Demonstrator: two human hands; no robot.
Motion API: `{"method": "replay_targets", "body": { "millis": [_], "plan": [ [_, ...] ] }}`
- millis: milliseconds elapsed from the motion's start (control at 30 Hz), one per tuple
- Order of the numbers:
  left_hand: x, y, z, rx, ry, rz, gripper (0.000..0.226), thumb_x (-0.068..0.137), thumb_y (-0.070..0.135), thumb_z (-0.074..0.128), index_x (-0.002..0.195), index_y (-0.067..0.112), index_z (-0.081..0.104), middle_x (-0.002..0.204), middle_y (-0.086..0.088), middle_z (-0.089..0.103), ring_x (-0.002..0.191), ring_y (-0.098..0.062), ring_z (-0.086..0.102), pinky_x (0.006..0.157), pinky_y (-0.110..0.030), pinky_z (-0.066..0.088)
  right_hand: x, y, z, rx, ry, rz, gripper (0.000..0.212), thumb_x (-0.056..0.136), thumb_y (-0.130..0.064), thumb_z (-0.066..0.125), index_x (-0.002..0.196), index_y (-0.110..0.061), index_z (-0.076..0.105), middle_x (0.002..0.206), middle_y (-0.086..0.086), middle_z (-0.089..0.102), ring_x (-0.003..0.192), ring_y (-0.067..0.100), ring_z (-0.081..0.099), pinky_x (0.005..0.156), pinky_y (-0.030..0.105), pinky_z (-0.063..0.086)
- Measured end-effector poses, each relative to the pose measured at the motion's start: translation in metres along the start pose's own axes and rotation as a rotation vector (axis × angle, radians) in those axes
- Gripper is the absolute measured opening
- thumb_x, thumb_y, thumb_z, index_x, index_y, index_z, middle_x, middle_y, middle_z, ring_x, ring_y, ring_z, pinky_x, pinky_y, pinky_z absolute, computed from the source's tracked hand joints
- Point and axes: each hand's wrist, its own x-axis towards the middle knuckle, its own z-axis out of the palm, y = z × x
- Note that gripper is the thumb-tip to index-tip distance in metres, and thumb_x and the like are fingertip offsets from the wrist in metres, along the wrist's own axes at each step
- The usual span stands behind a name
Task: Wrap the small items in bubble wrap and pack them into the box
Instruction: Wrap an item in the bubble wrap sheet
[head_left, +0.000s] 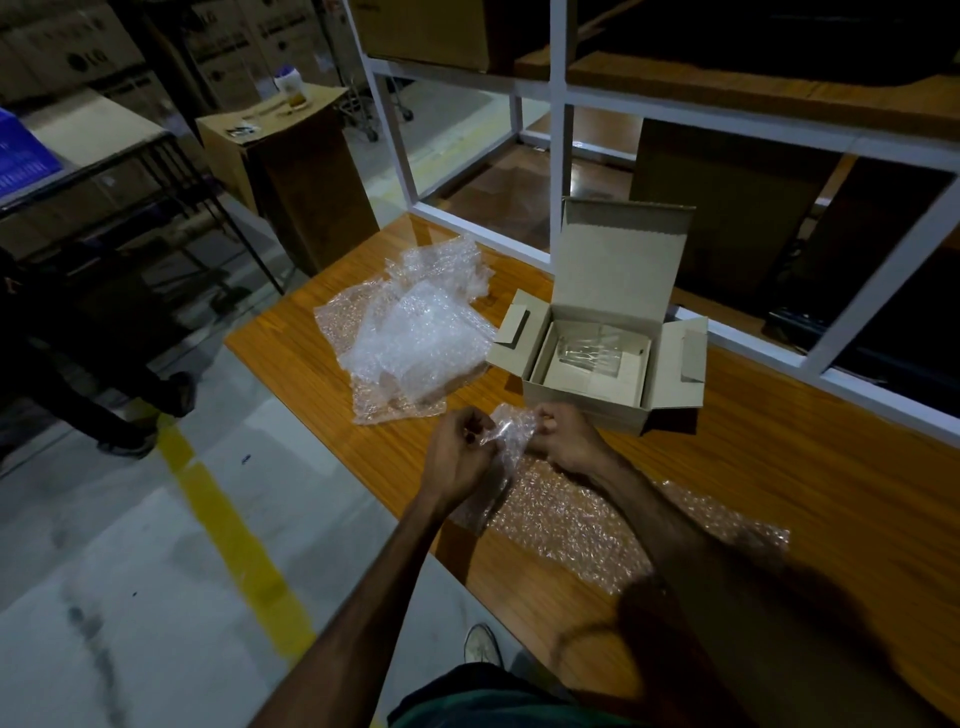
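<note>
Pinching a crumpled piece of clear bubble wrap (506, 428) from either side, the left hand (460, 452) and right hand (563, 439) hold it just above the orange wood-grain bench (779, 493), near its front edge. Fingers of both hands are curled tight on the wrap; whether an item sits inside it cannot be told. Beneath the forearms one flat sheet of bubble wrap (582, 525) lies with its long axis running along the front edge. One open brown cardboard box (602, 343) stands just behind the hands, lid upright, with clear glass items (587, 353) inside, their number unclear. A loose heap of bubble wrap sheets (410, 332) lies near the bench's left end.
</note>
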Motion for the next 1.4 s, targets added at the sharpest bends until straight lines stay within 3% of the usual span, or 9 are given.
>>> {"method": "replay_targets", "body": {
  "millis": [67, 167, 367, 600, 700, 900, 1000, 1267, 1400],
  "plan": [
    [0.002, -0.005, 0.0, 0.004, -0.002, -0.004, 0.027, 0.087, 0.029, 0.084, 0.102, 0.027, 0.061, 0.103, 0.008, 0.064, 0.094, -0.005, 0.06, 0.078, -0.024, 0.052, 0.0, 0.001, -0.002, 0.007, -0.02, -0.011, 0.017, 0.094, -0.004, 0.072, 0.107, -0.013, 0.066, 0.104, 0.007, 0.077, 0.089, 0.019, 0.075, 0.078, 0.039, 0.064],
    [0.002, -0.01, 0.001, 0.037, -0.052, -0.006, 0.039, 0.087, 0.041, 0.083, 0.112, 0.024, 0.058, 0.108, 0.008, 0.063, 0.097, -0.007, 0.06, 0.077, -0.02, 0.048, -0.002, 0.003, -0.007, -0.001, -0.04, 0.007, 0.014, 0.098, 0.001, 0.065, 0.109, -0.008, 0.064, 0.097, 0.013, 0.074, 0.063, 0.015, 0.064, 0.054, 0.028, 0.052],
    [-0.001, -0.013, 0.003, 0.111, -0.076, -0.035, 0.054, 0.085, 0.041, 0.084, 0.127, 0.019, 0.059, 0.118, 0.004, 0.066, 0.097, -0.008, 0.063, 0.077, -0.02, 0.052, -0.013, 0.002, -0.024, 0.032, 0.038, 0.035, 0.013, 0.101, 0.002, 0.061, 0.109, -0.007, 0.067, 0.104, 0.015, 0.074, 0.065, 0.018, 0.066, 0.051, 0.025, 0.051],
    [-0.006, -0.012, 0.01, 0.176, -0.081, -0.009, 0.058, 0.084, 0.039, 0.084, 0.132, 0.016, 0.06, 0.119, 0.003, 0.07, 0.086, 0.001, 0.063, 0.068, -0.014, 0.049, -0.017, -0.006, -0.019, -0.248, 0.213, -0.112, 0.018, 0.108, -0.018, 0.055, 0.102, -0.027, 0.069, 0.096, -0.005, 0.074, 0.074, 0.016, 0.073, 0.068, 0.044, 0.066],
    [-0.006, -0.012, 0.012, 0.22, -0.075, 0.023, 0.059, 0.082, 0.044, 0.085, 0.129, 0.02, 0.058, 0.118, 0.005, 0.069, 0.092, -0.006, 0.065, 0.071, -0.019, 0.052, -0.02, -0.015, -0.016, -0.423, 0.245, -0.177, 0.019, 0.106, -0.02, 0.058, 0.102, -0.034, 0.07, 0.097, -0.016, 0.069, 0.085, 0.005, 0.067, 0.077, 0.042, 0.062],
    [-0.013, -0.012, 0.029, 0.34, 0.001, 0.093, 0.056, 0.084, 0.053, 0.079, 0.124, 0.025, 0.051, 0.12, 0.004, 0.059, 0.095, -0.011, 0.054, 0.076, -0.029, 0.052, -0.013, -0.019, -0.023, -0.478, 0.042, -0.208, 0.041, 0.099, 0.0, 0.062, 0.129, -0.027, 0.068, 0.129, -0.005, 0.064, 0.11, 0.01, 0.063, 0.078, 0.022, 0.053],
    [-0.021, -0.011, 0.036, 0.359, 0.051, 0.116, 0.06, 0.086, 0.05, 0.079, 0.13, 0.023, 0.05, 0.127, 0.0, 0.058, 0.102, -0.014, 0.053, 0.083, -0.035, 0.053, -0.012, -0.023, -0.026, -0.418, -0.059, -0.247, 0.053, 0.097, 0.006, 0.062, 0.138, -0.028, 0.064, 0.137, -0.007, 0.055, 0.11, 0.014, 0.064, 0.082, 0.031, 0.061],
    [-0.032, -0.023, 0.034, 0.284, 0.064, 0.192, 0.063, 0.089, 0.066, 0.064, 0.133, 0.022, 0.055, 0.129, 0.0, 0.057, 0.107, -0.015, 0.054, 0.088, -0.043, 0.055, -0.002, -0.02, -0.034, -0.669, -0.213, -0.307, 0.047, 0.094, -0.022, 0.075, 0.138, -0.034, 0.064, 0.147, -0.003, 0.058, 0.126, 0.017, 0.058, 0.105, 0.044, 0.05],
    [-0.04, -0.024, 0.029, 0.282, 0.044, 0.262, 0.062, 0.098, 0.064, 0.051, 0.142, 0.019, 0.056, 0.136, -0.003, 0.06, 0.114, -0.015, 0.055, 0.094, -0.04, 0.051, 0.001, -0.023, -0.041, -0.756, -0.256, -0.321, 0.048, 0.093, -0.023, 0.076, 0.139, -0.029, 0.061, 0.142, -0.003, 0.058, 0.123, 0.014, 0.053, 0.096, 0.033, 0.043]
  ]
}}
